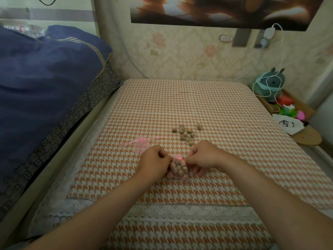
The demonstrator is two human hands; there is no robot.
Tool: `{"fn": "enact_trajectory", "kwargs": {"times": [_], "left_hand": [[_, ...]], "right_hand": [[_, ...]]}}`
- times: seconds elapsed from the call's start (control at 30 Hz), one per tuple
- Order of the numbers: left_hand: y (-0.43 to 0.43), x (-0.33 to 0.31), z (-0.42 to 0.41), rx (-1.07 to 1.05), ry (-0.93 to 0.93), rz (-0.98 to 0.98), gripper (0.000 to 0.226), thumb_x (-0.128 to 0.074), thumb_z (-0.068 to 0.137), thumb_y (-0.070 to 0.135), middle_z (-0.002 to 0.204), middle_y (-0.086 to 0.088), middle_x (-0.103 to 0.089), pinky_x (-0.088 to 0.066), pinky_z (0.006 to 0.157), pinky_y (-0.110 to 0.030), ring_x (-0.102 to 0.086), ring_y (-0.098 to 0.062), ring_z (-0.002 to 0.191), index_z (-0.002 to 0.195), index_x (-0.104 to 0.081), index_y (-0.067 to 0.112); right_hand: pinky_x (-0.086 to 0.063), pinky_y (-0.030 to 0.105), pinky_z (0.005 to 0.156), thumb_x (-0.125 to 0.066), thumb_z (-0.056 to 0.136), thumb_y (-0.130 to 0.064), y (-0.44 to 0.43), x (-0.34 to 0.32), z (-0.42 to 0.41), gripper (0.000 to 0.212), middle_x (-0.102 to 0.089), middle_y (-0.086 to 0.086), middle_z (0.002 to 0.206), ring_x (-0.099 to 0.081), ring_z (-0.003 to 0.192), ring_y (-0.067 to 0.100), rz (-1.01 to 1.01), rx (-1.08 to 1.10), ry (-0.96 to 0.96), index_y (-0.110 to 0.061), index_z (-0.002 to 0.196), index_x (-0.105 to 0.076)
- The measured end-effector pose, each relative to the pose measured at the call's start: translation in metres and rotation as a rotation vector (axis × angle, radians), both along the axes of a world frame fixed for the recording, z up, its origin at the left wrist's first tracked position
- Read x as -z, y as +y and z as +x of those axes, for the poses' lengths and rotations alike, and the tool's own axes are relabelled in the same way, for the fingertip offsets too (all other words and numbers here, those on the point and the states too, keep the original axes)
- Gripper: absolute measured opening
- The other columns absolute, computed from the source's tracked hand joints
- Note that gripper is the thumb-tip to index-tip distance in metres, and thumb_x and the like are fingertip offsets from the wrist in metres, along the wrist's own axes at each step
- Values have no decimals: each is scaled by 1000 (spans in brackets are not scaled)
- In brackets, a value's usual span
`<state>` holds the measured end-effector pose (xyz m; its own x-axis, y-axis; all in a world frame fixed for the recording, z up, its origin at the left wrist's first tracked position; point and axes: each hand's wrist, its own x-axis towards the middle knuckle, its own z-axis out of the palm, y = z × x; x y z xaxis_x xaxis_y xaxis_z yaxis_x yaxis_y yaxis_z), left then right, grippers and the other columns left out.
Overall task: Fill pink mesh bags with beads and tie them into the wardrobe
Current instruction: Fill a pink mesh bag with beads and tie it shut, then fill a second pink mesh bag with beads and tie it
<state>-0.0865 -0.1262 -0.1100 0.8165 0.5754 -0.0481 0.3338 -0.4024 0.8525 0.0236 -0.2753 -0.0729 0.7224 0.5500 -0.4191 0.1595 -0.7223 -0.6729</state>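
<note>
Two hands meet over the near middle of the bed cover (189, 101) in my feed. The left hand (155, 160), fingers curled, pinches the left side of the gathered top of a pink mesh bag (179, 171). The right hand (203, 156) pinches the right side of that top, and its lower fingers rest on the cover. The bag sits between the hands on the cover, bulging with tan beads (173, 166). Farther off and slightly right, I see a cluster of loose beads (186, 133) lying on the cover, apart from both hands. A second pink bag (142, 145) lies flat just beyond the left hand, with its ribbon (156, 138) trailing to either side. A blue quilt (45, 69) is heaped at far left, and a teal plush toy (270, 83) stands at far right.
</note>
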Motion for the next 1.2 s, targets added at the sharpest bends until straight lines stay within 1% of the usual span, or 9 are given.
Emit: {"fn": "enact_trajectory", "kwargs": {"times": [0.1, 0.23, 0.3, 0.43, 0.67, 0.8, 0.93, 1.1, 1.2], "left_hand": [[-1, -12, -3, 86, 62, 118, 11, -65, 87, 28, 80, 0, -69, -58, 74, -45, -66, -16, 76, 86, -61, 18], [-1, -26, -8, 357, 210, 107, 68, -77, 75, 47, 96, 8, -62, -55, 69, -30, -65, -11, 83, 130, -41, 31], [0, -28, -6, 428, 251, 156, 84, -83, 68, 47, 98, 11, -58, -52, 68, -25, -62, -7, 85, 138, -38, 32], [3, -24, -1, 366, 210, 68, 66, -87, 68, 38, 96, 5, -65, -58, 70, -31, -66, -13, 84, 123, -55, 22], [39, -40, -4, 199, 61, 40, 35, -84, 73, 23, 93, 2, -72, -60, 79, -42, -69, -17, 84, 103, -68, 17], [79, -44, -14, 96, 75, 155, 27, -82, 75, 20, 96, -1, -71, -56, 72, -33, -67, -19, 85, 97, -67, 14], [116, -42, -31, -18, 121, 260, 21, -78, 80, 18, 93, -2, -67, -43, 58, -25, -61, -19, 81, 93, -62, 15], [150, -25, -45, -139, 152, 240, 18, -74, 83, 19, 89, 0, -63, -37, 58, -27, -55, -17, 79, 95, -60, 18], [157, -18, -48, -145, 169, 207, 22, -69, 87, 23, 103, -4, -64, -38, 68, -28, -55, -18, 86, 107, -60, 17]], "right_hand": [[-62, 34, 58, -65, 96, -11, -1, 1, -1, 14, -75, 19, 82, -73, 64, 21, 3, -29, -2, -2, 94, -75], [-63, 36, 60, -61, 99, -14, -2, 0, -2, 15, -74, 16, 78, -72, 61, 20, -11, -57, -8, -8, 99, -74], [-62, 37, 58, -56, 99, -12, -2, -3, -3, 18, -73, 17, 79, -70, 58, 20, -16, -56, 9, -7, 99, -73], [-63, 41, 60, -52, 100, -13, 0, -11, -11, 26, -72, 18, 82, -70, 63, 25, -17, -56, 98, 4, 97, -70], [-61, 39, 64, -64, 98, -16, 31, -20, -21, 13, -74, 12, 97, -69, 72, 24, 263, 40, 160, -9, 104, -73], [-62, 39, 65, -56, 99, -16, 68, -9, -29, 30, -72, 8, 106, -73, 81, 25, 210, 11, -45, -17, 127, -67], [-53, 33, 77, -57, 97, -21, 103, 3, -36, 37, -63, 4, 125, -61, 86, 14, 121, -75, -299, -21, 134, -61], [-53, 34, 82, -56, 98, -37, 134, 12, -44, 44, -61, 5, 128, -63, 97, 21, 118, -57, -323, -20, 139, -53], [-50, 32, 69, -48, 98, -35, 145, 14, -49, 38, -67, 0, 109, -64, 83, 17, 154, -3, -274, -22, 133, -54]]}}
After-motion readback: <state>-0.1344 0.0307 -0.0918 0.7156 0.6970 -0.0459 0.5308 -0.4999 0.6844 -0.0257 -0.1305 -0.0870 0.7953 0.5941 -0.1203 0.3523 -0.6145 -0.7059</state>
